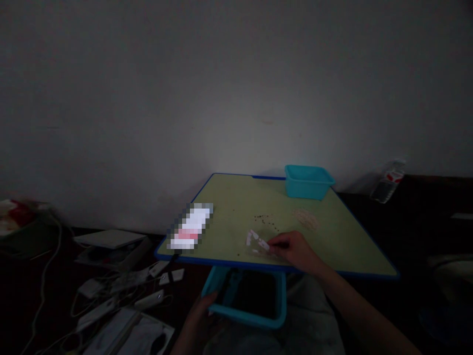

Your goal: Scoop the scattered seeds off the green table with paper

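Note:
My left hand grips the left side of a blue plastic basin, held just below the table's near edge; dark contents show inside, too dim to make out. My right hand is over the near part of the table, its fingers pinched on a small clear plastic packet with white patches. Just beyond the packet lie scattered small dark seeds or beans. To their right is a thin pile of pale grains.
A second blue basin stands at the table's far right corner. A lit, blurred-out phone lies at the left edge. Power strips and cables clutter the floor at left. A clear bottle leans by the wall.

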